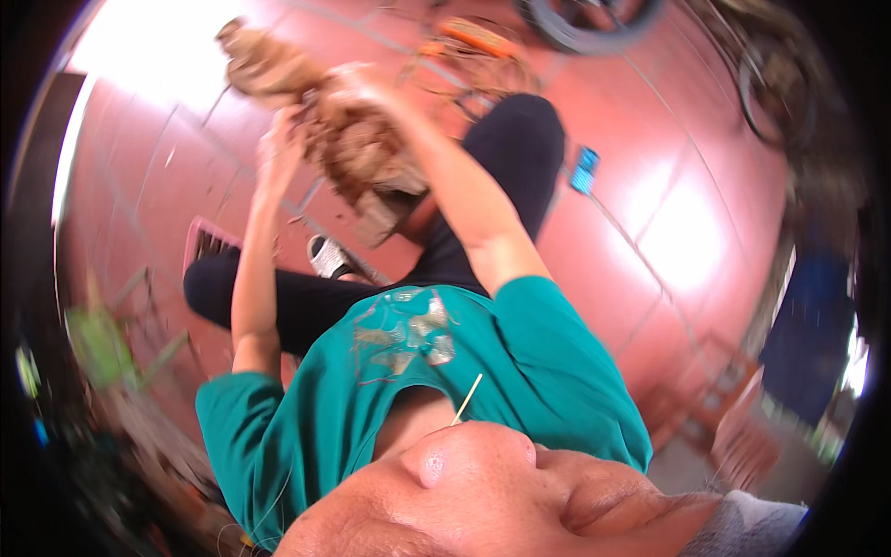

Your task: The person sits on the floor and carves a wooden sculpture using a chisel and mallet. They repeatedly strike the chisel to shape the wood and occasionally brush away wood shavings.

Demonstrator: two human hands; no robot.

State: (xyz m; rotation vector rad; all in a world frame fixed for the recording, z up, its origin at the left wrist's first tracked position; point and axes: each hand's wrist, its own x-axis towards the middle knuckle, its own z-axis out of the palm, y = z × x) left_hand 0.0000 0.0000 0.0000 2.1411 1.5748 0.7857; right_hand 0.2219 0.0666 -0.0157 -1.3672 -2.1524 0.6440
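A long, crumpled brown sheet (357,144), paper or cloth, hangs in front of me over the floor. Blur hides its exact material. My left hand (283,135) grips its left edge near the middle, fingers closed. Higher up and to the right, my right hand (357,85) is bent over the same bundle; its fingers are smeared by motion, but it appears closed on it. One end of the sheet sticks out toward the far left, and the other drops toward my right leg.
Orange cord or tubing (473,42) lies coiled beyond my knee, near a wheel (594,23). A small blue object (584,170) rests on the red tiles (650,111). On the left are a pink plastic item (197,243) and a green chair-like object (97,343). Dark blue clothing (807,334) shows at right.
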